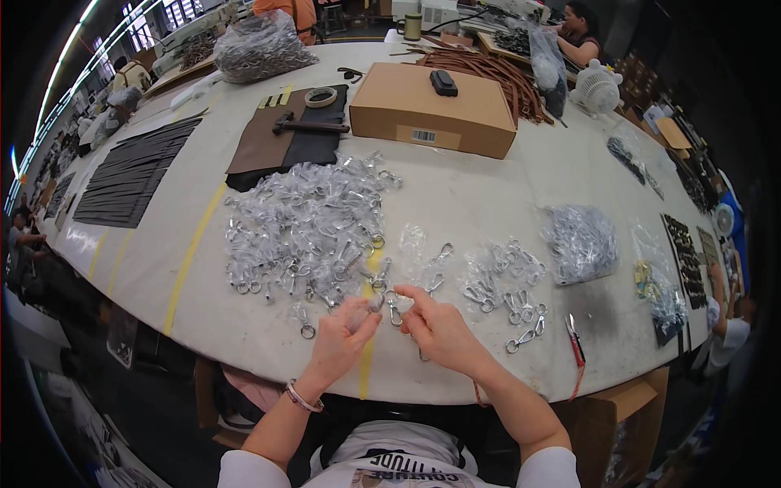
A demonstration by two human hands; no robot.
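Note:
My left hand [338, 346] is closed in a pinch on a small clear plastic wrapper [373, 303]. Just beside it, the thumb and fingers of my right hand [447, 333] grip a silver snap hook [394, 312], partly hidden by the fingertips. Beyond my hands spreads a large heap of plastic-wrapped snap hooks [305, 220]. Bare snap hooks [521, 307] lie in a loose group to the right, with more hooks [488, 285] and a crumpled clear wrapper [412, 241] around them.
Red-handled snips [575, 340] lie at the right by the table's front edge. A plastic-bagged bundle [582, 244] sits behind them. Farther back are a cardboard box [435, 106], a hammer [313, 126], a tape roll [320, 97], black strips [138, 175] and brown straps [496, 73].

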